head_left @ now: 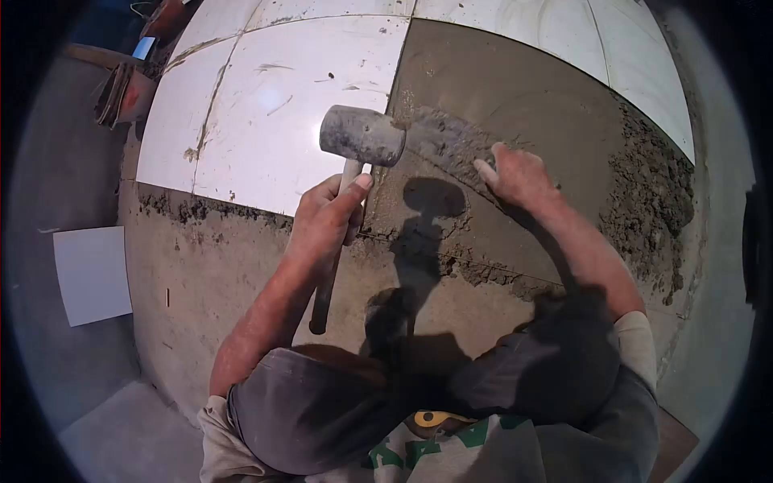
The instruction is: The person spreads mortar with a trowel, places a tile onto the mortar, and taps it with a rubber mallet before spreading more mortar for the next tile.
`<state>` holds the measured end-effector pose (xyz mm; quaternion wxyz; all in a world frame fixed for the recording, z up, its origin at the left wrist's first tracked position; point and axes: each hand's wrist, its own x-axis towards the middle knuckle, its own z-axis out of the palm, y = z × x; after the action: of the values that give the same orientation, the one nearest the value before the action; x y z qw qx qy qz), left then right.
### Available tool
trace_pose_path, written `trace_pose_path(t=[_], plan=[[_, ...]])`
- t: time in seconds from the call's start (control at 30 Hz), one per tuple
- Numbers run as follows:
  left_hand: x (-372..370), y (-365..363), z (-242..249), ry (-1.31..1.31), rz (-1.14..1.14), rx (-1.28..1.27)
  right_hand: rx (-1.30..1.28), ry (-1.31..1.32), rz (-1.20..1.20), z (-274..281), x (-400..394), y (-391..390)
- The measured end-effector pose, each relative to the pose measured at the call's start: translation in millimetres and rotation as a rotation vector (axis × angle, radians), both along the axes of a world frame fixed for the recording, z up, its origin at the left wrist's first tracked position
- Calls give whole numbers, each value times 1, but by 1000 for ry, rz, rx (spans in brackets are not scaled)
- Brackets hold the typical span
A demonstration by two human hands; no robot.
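Observation:
My left hand [326, 216] grips the wooden handle of a rubber mallet [361, 135], whose grey head hangs just above the edge of a laid white tile [274, 105]. My right hand [519, 173] holds a mortar-smeared trowel [447, 138], its blade lying flat on the smoothed grey mortar bed [515, 97] next to the mallet head. Both forearms reach out over my bent knees, which fill the bottom of the view.
White tiles [564, 32] border the mortar bed at the back and left. A rough heap of loose mortar [652, 185] lies at the right. A loose white tile [90, 274] rests on the bare floor at the left. Some objects sit at the far upper left.

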<state>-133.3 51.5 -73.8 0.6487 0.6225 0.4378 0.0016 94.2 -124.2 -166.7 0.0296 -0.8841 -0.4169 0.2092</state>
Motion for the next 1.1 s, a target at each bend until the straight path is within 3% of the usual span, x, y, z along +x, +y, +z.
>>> trace_pose_path(t=[0.3, 0.57, 0.97, 1.1], plan=[[-5, 8, -11, 34, 40, -17, -4, 208, 113, 1, 31, 27], [-5, 7, -9, 36, 22, -10, -74, 309, 225, -2, -18, 15], [-4, 4, -9, 28, -15, -5, -49, 297, 343, -1, -72, -18], [-2, 5, -9, 32, -7, -5, 45, 128, 401, -14, -65, -28]])
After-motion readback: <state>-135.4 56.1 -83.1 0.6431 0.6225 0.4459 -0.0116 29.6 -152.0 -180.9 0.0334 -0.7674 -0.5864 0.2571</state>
